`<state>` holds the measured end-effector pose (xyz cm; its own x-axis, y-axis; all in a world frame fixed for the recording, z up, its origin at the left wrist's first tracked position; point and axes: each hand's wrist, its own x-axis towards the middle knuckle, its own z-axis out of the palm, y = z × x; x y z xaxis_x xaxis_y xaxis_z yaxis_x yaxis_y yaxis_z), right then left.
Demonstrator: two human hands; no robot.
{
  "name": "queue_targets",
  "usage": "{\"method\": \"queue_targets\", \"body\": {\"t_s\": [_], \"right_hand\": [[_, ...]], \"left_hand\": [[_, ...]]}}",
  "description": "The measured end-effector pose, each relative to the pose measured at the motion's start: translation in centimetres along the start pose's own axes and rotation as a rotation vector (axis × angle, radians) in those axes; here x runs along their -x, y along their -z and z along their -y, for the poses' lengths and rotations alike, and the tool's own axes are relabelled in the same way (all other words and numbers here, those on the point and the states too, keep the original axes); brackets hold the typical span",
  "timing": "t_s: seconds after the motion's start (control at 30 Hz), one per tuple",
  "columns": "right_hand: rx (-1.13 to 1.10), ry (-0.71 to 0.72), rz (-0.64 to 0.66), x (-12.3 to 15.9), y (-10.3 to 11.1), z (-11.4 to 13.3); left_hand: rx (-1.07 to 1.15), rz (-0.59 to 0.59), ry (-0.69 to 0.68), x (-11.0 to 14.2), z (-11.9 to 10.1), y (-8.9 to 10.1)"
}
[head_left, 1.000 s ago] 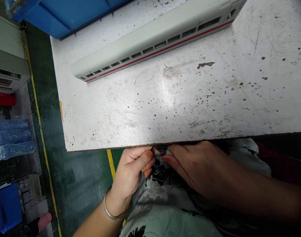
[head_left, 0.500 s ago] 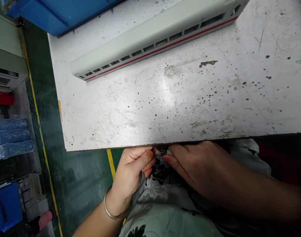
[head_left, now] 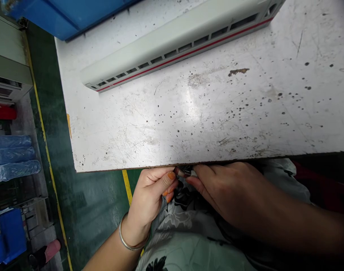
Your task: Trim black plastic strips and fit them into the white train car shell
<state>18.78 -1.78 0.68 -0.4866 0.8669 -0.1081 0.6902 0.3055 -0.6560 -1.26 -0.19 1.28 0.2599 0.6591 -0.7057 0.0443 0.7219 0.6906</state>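
Just below the front edge of the white table (head_left: 126,146), my left hand (head_left: 149,195) is closed in a pinch, thumb against the curled fingers. A bangle (head_left: 126,235) circles its wrist. Close beside it, my right hand (head_left: 222,184) is closed too, its thumb and forefinger pinched near the left fingertips. Something small, partly pale, shows between the two hands, too small and shaded to name. Patterned clothing (head_left: 185,222) lies right beneath them. On the table, apart from both hands, rests a long white train-like body (head_left: 172,41) with window openings and a red stripe.
A blue bin (head_left: 84,17) stands at the table's far left corner. Left of the table runs a green floor (head_left: 89,210) with yellow lines. Beyond it are plastic-wrapped blue rolls (head_left: 13,154) and a blue box (head_left: 12,235).
Both hands stay almost still at the table edge, still pinched. The view has shifted very slightly; the white body and bin keep their places.
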Motion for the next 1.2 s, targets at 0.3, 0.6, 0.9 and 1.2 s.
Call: {"method": "queue_targets", "body": {"t_s": [0.3, 0.6, 0.9, 1.2], "right_hand": [[-0.05, 0.03, -0.01, -0.2, 0.0, -0.4], [0.014, 0.007, -0.012, -0.1, 0.2, 0.0], [0.056, 0.018, -0.081, -0.1, -0.3, 0.0], [-0.483, -0.041, -0.126, -0.4, 1.2, 0.3]], "left_hand": [[-0.034, 0.011, -0.014, 0.0, -0.1, 0.0], [-0.063, 0.016, -0.027, 0.0, 0.0, 0.1], [0.05, 0.034, -0.021, -0.2, 0.0, 0.0], [0.095, 0.112, -0.066, 2.2, -1.2, -0.4]]}}
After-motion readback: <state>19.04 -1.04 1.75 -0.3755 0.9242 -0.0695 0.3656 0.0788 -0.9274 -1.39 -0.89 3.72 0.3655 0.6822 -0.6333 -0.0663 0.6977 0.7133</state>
